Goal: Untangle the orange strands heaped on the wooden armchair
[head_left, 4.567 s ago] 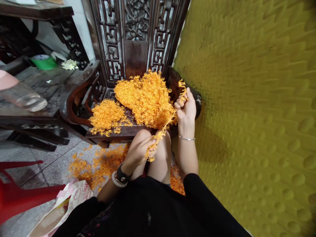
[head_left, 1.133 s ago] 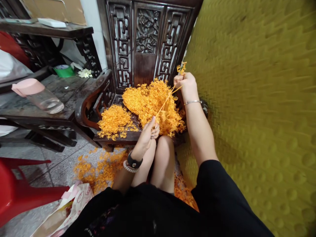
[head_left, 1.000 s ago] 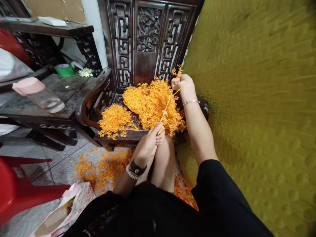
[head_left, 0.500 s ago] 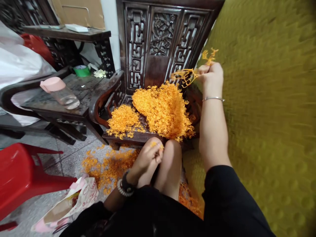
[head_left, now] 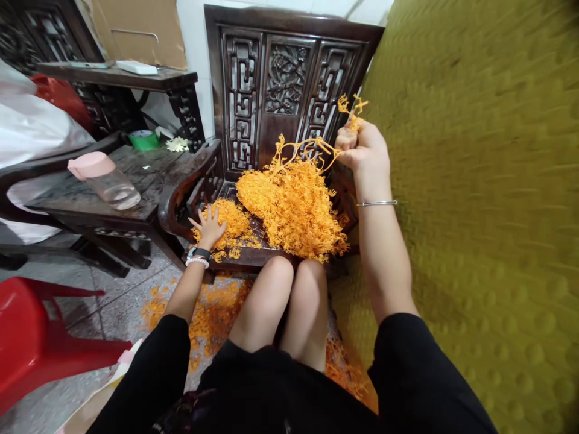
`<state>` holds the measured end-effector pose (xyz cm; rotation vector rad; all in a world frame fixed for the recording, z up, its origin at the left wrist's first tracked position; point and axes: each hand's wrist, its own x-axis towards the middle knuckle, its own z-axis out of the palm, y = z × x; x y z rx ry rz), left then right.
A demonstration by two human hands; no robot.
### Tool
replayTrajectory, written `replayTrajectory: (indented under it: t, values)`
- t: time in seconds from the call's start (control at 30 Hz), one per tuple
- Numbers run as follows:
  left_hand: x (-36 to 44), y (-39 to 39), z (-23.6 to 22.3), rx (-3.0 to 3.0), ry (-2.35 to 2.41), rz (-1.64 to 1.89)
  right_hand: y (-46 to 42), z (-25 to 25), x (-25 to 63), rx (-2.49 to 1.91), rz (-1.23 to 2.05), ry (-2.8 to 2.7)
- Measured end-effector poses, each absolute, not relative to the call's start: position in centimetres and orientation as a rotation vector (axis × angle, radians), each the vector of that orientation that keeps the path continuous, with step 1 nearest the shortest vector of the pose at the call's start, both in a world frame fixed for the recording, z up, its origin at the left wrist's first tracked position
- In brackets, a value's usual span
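My right hand [head_left: 364, 144] is raised by the chair back, its fingers closed on a thin orange strand [head_left: 316, 144]. One end with small flower-like tips sticks up above the fist. The other end trails left over a large heap of orange flower-like pieces [head_left: 298, 211] on the dark wooden chair seat. My left hand [head_left: 209, 229] lies with fingers spread on the smaller orange pile [head_left: 233, 220] at the seat's left side. I see nothing gripped in it, though its palm is hidden.
A carved wooden chair back [head_left: 284, 78] stands ahead. To the left is a table with a lying pink-lidded bottle [head_left: 106, 181] and green tape [head_left: 143, 140]. A red stool [head_left: 27, 337] is lower left. A yellow-green textured mat [head_left: 474, 211] rises at right. Orange bits litter the floor [head_left: 217, 307].
My left hand has left the strand, pulled back closed over the knees, then reached forward-left to the small pile and spread out. My right hand keeps the strand, which now trails over the large heap.
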<state>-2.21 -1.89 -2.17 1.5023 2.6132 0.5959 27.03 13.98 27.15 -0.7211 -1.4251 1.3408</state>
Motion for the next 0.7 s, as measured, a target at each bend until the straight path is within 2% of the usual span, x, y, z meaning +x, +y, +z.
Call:
replayTrajectory:
  t: [0.3,0.57,0.7]
  values:
    - [-1.9,-0.1,-0.6,1.519,2.725,0.925,13.2,26.9,26.3,-0.753,1.345,-1.371]
    - [-3.2,1.0,-1.4,1.47,2.679,0.731,10.5,27.6,26.3,-0.782,1.464,-1.304]
    - [-1.9,0.4,0.8,1.516,2.586,1.028,9.2,27.6,26.2,-0.743,1.505,-1.239]
